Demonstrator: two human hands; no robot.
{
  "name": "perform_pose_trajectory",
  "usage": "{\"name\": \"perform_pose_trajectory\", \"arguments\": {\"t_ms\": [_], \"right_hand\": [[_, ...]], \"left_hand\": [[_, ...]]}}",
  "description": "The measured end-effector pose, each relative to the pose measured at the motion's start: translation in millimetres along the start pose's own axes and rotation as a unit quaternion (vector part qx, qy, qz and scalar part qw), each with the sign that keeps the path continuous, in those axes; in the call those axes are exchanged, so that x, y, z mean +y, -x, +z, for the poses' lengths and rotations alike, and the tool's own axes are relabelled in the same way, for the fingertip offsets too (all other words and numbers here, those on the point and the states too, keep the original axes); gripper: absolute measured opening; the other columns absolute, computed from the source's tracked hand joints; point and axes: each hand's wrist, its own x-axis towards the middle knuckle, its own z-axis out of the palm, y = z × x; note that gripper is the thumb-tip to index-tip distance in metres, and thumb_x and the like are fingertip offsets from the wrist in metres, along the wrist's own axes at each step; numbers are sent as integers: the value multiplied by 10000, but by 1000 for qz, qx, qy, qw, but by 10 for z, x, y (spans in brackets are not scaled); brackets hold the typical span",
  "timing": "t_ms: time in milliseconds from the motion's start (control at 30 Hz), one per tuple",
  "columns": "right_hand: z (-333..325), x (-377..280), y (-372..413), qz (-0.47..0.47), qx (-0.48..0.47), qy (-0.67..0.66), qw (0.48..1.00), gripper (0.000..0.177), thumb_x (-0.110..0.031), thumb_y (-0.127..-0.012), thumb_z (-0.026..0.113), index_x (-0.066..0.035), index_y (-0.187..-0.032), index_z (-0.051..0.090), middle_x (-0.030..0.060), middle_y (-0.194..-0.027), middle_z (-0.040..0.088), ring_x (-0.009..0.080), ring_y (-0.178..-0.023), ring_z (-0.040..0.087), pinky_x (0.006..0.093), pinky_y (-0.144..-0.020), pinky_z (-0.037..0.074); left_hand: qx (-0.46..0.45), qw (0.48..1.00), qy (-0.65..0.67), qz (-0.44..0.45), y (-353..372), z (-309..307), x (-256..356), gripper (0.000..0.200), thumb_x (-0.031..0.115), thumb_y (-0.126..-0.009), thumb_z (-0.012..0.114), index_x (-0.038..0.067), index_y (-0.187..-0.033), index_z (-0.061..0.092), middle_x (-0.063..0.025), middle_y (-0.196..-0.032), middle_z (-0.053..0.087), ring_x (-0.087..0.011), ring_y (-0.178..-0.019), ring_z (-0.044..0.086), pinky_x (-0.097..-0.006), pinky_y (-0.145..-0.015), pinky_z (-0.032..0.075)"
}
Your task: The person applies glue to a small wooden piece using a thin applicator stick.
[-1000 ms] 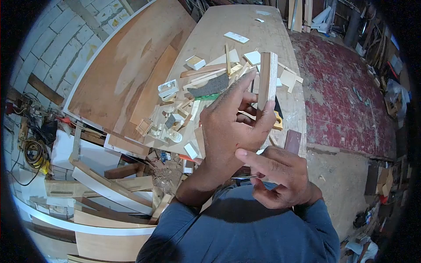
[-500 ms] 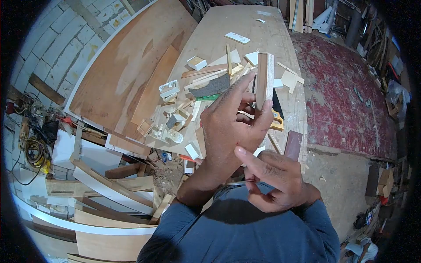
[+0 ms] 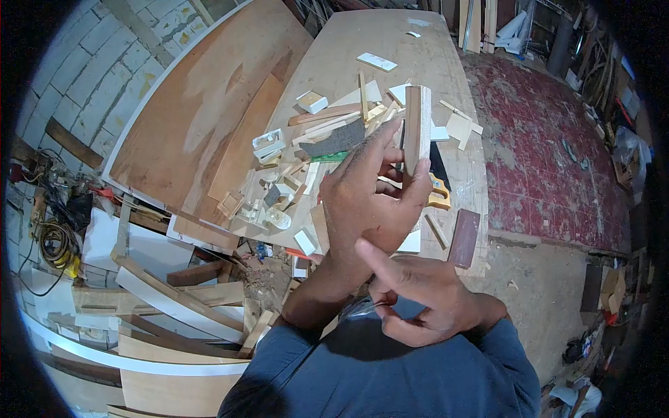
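My left hand (image 3: pixel 373 191) holds a short wooden block (image 3: pixel 417 129) upright over the workbench, its fingers and thumb closed around the lower part. The block has a brown face and a paler side edge. Close to my left wrist is my right hand (image 3: pixel 428 296), index finger stretched out and the other fingers loosely bent apart, with nothing visible in its grasp. Behind the block, a yellow tool handle (image 3: pixel 439 194) and a dark blade-like part show partly. A reddish-brown block (image 3: pixel 464 238) lies at the bench's near right corner.
Wood offcuts, small white boxes (image 3: pixel 268 145) and a dark grey abrasive-looking sheet (image 3: pixel 334 139) clutter the workbench (image 3: pixel 390 35). A large plywood panel (image 3: pixel 202 97) leans along the left. Boards and curved strips (image 3: pixel 181 299) pile up at lower left. Red tiled flooring (image 3: pixel 550 160) lies to the right.
My right hand has shifted slightly left and down, its index finger now straighter across my left wrist. The left hand and the wooden block have barely moved.
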Motion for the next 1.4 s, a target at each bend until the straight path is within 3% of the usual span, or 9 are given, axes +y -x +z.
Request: {"name": "perform_pose_trajectory", "arguments": {"t_ms": [233,333,433,500,633,933,1000,1100,1400], "right_hand": [[14,14,37,-13,5,4,1000,824,39,-694,609,78,-1446,275,62,-735,609,144,-631,590,270,-596,488],[19,-25,54,36,35,-15,999,807,38,-699,602,78,-1441,289,65,-735,611,144,-640,598,272,-597,489],[2,-37,47,86,19,-39,995,801,27,-742,633,43,-1458,276,109,-788,595,214,-669,600,326,-649,516],[-7,31,41,-6,-41,7,999,751,15,-735,641,14,-1432,360,112,-775,584,233,-674,599,347,-656,511],[-6,24,60,-8,-55,-18,998,694,3,-728,649,-20,-1390,445,115,-767,577,245,-679,598,361,-661,510],[-107,9,137,-20,2,15,1000,586,4,-683,663,-36,-1263,584,67,-748,593,188,-655,588,320,-610,487],[-97,10,140,-22,91,38,995,498,71,-586,613,-4,-1071,699,81,-675,601,164,-563,572,274,-544,455],[-160,-7,162,-7,112,81,990,490,75,-552,604,9,-1028,705,87,-674,604,169,-553,574,264,-532,449],[-194,1,216,-8,161,106,981,549,84,-523,582,10,-1057,687,72,-645,582,149,-544,549,276,-514,429]], "left_hand": [[12,1000,-5,3,3,-38,-58,434,107,-780,720,-35,-1168,587,-116,-763,676,-166,-616,686,-277,-542,548],[13,1000,-1,6,5,-53,-50,439,107,-779,725,-36,-1170,587,-115,-762,675,-163,-616,684,-276,-542,547],[11,1000,0,5,13,-52,-42,445,105,-778,728,-37,-1175,585,-114,-763,676,-162,-616,684,-276,-538,546],[10,1000,-5,4,15,-53,-46,447,102,-779,728,-39,-1178,583,-113,-764,677,-162,-617,683,-276,-536,546],[7,1000,16,6,22,-48,-59,443,81,-778,727,-35,-1181,585,-117,-766,680,-162,-617,683,-272,-525,542],[-3,997,73,-31,27,-86,-79,439,77,-785,739,-40,-1182,589,-97,-776,677,-107,-646,657,-240,-555,532],[4,997,65,-35,35,-93,-83,438,76,-789,738,-39,-1184,589,-90,-785,677,-95,-660,650,-232,-572,530],[-7,991,125,-55,51,-98,-91,439,58,-785,735,-45,-1185,586,-81,-797,674,-86,-680,645,-226,-596,527],[-29,982,183,-39,119,-122,-61,494,-17,-775,714,-57,-1235,539,-112,-835,688,-84,-728,642,-200,-614,509]]}}
